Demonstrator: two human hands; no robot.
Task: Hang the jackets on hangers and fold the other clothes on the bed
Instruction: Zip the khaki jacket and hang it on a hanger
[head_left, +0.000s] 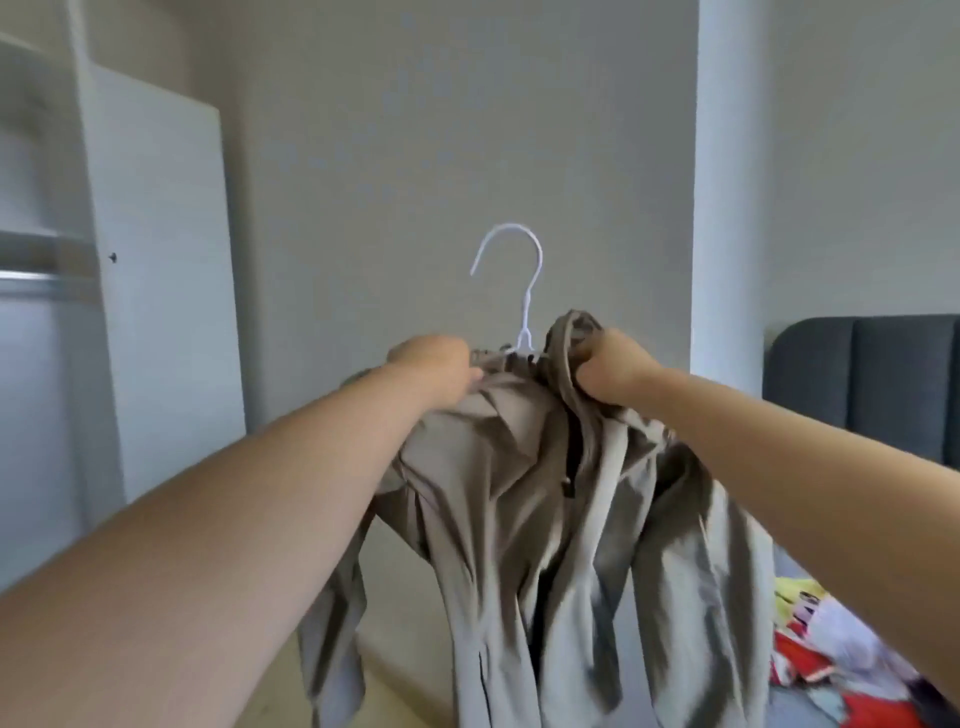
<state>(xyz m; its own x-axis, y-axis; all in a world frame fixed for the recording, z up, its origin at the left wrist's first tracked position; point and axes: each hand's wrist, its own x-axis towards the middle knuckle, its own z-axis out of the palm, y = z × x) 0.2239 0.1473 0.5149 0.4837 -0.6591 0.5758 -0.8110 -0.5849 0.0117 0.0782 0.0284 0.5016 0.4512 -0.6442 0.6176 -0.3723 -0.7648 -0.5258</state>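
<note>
A beige-grey jacket (545, 519) hangs in front of me at arm's length, its body and sleeves drooping down. A white hanger (524, 291) sits inside its neck, and only the hook and upper stem show above the collar. My left hand (436, 364) grips the jacket's left shoulder beside the hanger's stem. My right hand (610, 371) holds a bunch of the collar or hood fabric on the right side. The hanger's arms are hidden under the cloth.
A white wardrobe with an open door (161, 270) stands at the left, a metal rail (31, 278) inside it. A dark grey headboard (862, 379) and a bed with colourful clothes (841, 654) lie at the lower right. A grey wall is ahead.
</note>
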